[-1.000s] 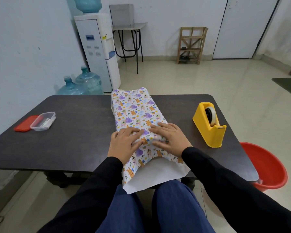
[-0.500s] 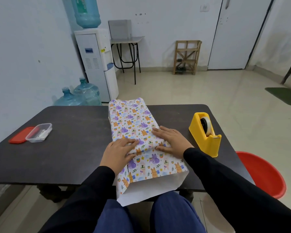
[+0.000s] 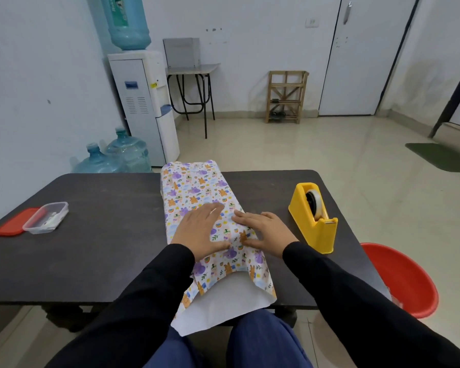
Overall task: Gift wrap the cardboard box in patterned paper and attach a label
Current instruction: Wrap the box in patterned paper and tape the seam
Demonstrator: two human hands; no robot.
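Paper seam pressed flat, tape comes next

Patterned paper (image 3: 194,192) sheathes the cardboard box, hidden inside, at the middle of the worktop (image 3: 104,235). Its long axis runs straight away from the person, with unfolded ends near and far. Left hand (image 3: 197,231) and right hand (image 3: 266,231) press on top, fingers (image 3: 210,209) straight and released. The step looks like holding the overlap. Next, one hand would need to reach the yellow tape dispenser (image 3: 314,219), near on the right.

surface: dark table (image 3: 112,235) | centre: patterned paper (image 3: 194,187) wrapped round a long shape, near end overhanging the front edge | right: yellow tape dispenser (image 3: 314,224) | far left: clear container (image 3: 46,217) touching red lid (image 3: 14,226)
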